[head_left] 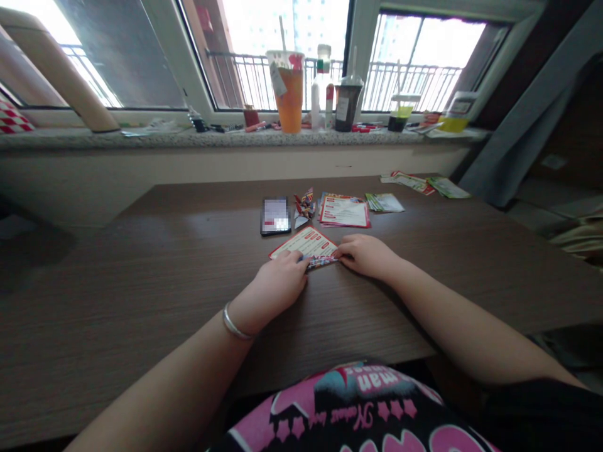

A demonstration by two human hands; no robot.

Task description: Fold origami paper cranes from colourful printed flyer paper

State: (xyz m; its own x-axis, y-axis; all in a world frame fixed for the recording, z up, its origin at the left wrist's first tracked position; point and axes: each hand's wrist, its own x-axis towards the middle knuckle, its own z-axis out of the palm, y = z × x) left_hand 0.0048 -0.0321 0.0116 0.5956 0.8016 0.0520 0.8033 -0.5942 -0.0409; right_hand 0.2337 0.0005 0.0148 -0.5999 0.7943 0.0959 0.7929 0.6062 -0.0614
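Observation:
A printed paper card with a red border lies on the table in front of me, its near edge folded over into a colourful strip. My left hand is closed on the left part of that folded edge. At the right end of the fold, my right hand pinches the paper between thumb and fingers. Just beyond the card lies a crumpled or folded colourful paper piece. A stack of similar printed cards sits to its right. The undersides of both hands' fingers are partly hidden.
A phone lies left of the folded piece on the brown table. Small green-and-white papers and more leaflets lie at the back right. Drink cups, including an orange one, and bottles stand on the windowsill.

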